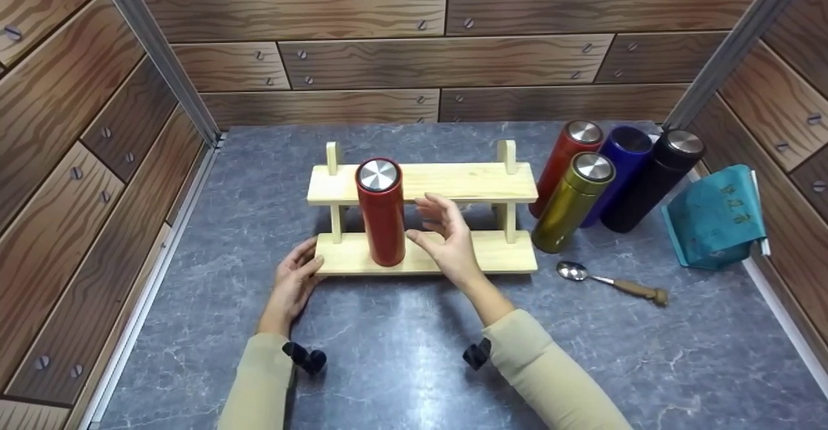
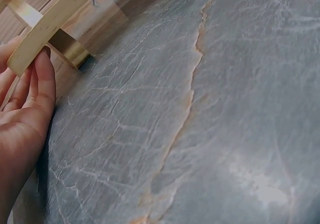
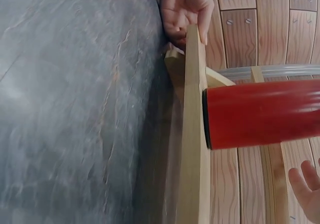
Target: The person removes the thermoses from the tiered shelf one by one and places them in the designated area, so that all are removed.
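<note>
A red thermos flask (image 1: 381,223) with a steel-topped lid stands upright on the lower board of a two-tier wooden shelf (image 1: 479,252). My left hand (image 1: 294,281) grips the left end of that lower board. In the left wrist view its thumb lies over the board's edge (image 2: 37,46) and the fingers come up from below. Just right of the flask is my right hand (image 1: 446,239), fingers spread and loosely bent, holding nothing. From the right wrist the flask (image 3: 265,115) shows its base on the board, with a gap between it and my right fingers (image 3: 300,186).
Right of the shelf stand a second red flask (image 1: 563,165), a gold flask (image 1: 569,213), a blue flask (image 1: 621,165) and a black flask (image 1: 653,181). Farther right is a teal box-like item (image 1: 715,220). A wooden-handled spoon (image 1: 614,281) lies nearer me. Wood-patterned walls (image 1: 362,10) enclose the table.
</note>
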Demonstrator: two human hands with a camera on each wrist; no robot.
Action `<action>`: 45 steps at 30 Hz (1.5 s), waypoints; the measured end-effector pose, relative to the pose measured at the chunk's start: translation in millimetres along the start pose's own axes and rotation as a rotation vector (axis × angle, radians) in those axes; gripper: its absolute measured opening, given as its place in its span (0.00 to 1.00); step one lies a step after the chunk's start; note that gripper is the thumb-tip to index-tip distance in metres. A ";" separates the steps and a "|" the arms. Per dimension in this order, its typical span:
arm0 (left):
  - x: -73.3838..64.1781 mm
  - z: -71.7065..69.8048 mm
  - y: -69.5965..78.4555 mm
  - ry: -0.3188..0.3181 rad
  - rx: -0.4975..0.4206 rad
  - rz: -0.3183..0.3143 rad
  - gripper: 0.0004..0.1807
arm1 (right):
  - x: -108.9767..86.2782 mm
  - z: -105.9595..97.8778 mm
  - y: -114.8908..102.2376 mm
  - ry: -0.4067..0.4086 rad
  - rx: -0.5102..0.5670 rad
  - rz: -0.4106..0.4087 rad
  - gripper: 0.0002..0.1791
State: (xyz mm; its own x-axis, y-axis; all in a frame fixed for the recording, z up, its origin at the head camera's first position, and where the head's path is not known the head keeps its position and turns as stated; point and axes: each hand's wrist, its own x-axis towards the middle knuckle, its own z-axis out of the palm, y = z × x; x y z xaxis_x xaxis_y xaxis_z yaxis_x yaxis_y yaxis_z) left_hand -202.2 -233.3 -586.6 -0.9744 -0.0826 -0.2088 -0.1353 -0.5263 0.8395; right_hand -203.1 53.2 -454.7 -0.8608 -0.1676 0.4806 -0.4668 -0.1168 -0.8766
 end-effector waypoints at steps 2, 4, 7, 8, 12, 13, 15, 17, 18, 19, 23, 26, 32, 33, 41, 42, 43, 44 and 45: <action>0.1 0.3 -0.3 0.000 -0.003 0.001 0.30 | 1.4 3.5 0.5 -0.010 -0.002 0.005 0.35; 0.1 0.7 -0.5 0.002 -0.011 0.001 0.29 | 2.7 6.9 1.6 -0.024 -0.009 0.012 0.36; -0.1 0.8 -0.6 -0.003 -0.010 0.006 0.30 | 3.8 11.6 4.0 -0.048 -0.027 0.023 0.38; -0.3 0.9 -0.3 -0.005 -0.007 0.004 0.30 | 4.1 13.1 4.8 -0.053 -0.032 0.023 0.38; -0.2 0.8 -0.1 -0.019 0.003 0.002 0.30 | 6.5 17.8 7.4 -0.054 -0.038 0.002 0.40; -0.2 0.8 0.1 -0.024 0.007 0.002 0.30 | 7.3 18.7 7.7 -0.052 -0.038 -0.005 0.40; 0.0 0.6 0.2 -0.028 0.011 -0.001 0.30 | 8.9 20.6 8.1 -0.050 -0.035 -0.016 0.41; 0.0 0.4 0.5 -0.028 0.018 -0.005 0.31 | 10.1 22.6 8.1 -0.048 -0.043 -0.018 0.42; 0.0 0.5 0.6 -0.027 0.018 -0.006 0.31 | 10.5 23.5 8.3 -0.046 -0.047 -0.015 0.42; 0.0 0.7 0.8 -0.026 0.020 -0.007 0.31 | 10.8 24.5 8.6 -0.042 -0.050 -0.013 0.42; 0.3 1.6 1.2 -0.024 0.019 0.000 0.31 | 10.8 28.0 9.9 -0.017 -0.066 0.006 0.41; 0.3 1.9 1.5 -0.022 0.034 0.010 0.31 | 11.0 30.8 10.5 -0.008 -0.073 0.026 0.41; -0.9 0.7 0.9 -0.013 0.022 0.013 0.30 | 12.7 34.3 8.8 -0.029 -0.068 0.098 0.42; -1.1 0.7 0.7 -0.015 0.014 0.012 0.30 | 13.2 34.4 8.6 -0.034 -0.067 0.107 0.42; -1.3 1.6 0.0 -0.007 0.019 0.016 0.30 | 18.8 33.5 5.7 -0.082 -0.087 0.088 0.43; -1.1 1.4 -0.3 -0.005 0.018 0.018 0.30 | 19.2 33.4 5.6 -0.080 -0.089 0.082 0.43; -0.8 1.3 -0.8 -0.004 0.014 0.020 0.30 | 19.3 33.1 5.4 -0.076 -0.093 0.076 0.43; -0.7 1.1 -1.2 -0.005 0.006 0.019 0.29 | 19.3 32.8 5.4 -0.068 -0.096 0.069 0.42; -0.5 0.8 -1.9 -0.006 0.005 0.018 0.30 | 19.1 32.2 5.2 -0.058 -0.103 0.061 0.42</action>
State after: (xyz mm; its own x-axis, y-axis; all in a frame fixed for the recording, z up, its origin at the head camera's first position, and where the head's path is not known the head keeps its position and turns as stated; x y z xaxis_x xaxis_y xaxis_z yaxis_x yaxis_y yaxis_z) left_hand -201.6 -231.6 -587.7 -0.9778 -0.0868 -0.1905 -0.1185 -0.5204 0.8456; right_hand -215.3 17.8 -449.4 -0.8762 -0.2282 0.4245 -0.4350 -0.0045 -0.9004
